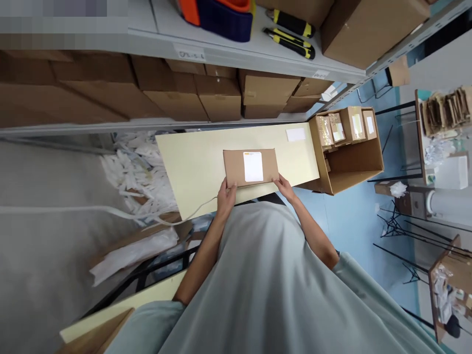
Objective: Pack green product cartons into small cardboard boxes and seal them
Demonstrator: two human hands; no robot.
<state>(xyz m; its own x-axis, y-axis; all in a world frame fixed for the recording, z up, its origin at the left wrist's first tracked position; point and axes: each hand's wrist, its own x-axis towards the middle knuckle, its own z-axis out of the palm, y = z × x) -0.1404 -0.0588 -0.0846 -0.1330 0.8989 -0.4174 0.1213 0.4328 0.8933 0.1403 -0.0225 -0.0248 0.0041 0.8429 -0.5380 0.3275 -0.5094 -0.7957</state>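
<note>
I hold a flat cardboard box (pixel 233 167) over the middle of the pale yellow tabletop (pixel 191 167), towards its near edge; whether it rests on the surface or is slightly lifted I cannot tell. My left hand (pixel 226 197) grips the box's near left corner, thumb on top, and my right hand (pixel 284 188) pinches the near right corner. A white label (pixel 253 167) faces up on the box.

At the tabletop's far right corner lies a white paper slip (pixel 295 134). Against the tabletop's right end stands an open carton (pixel 356 180) with small labelled boxes (pixel 356 124) inside. Beyond the tabletop's far edge runs a metal shelving unit (pixel 236 55) with a row of brown cartons (pixel 218 101); above them lie yellow-and-black utility knives (pixel 292 43). Left of the tabletop is a heap of white scraps (pixel 142 169), and a white cord (pixel 92 209) reaches its near left corner.
</note>
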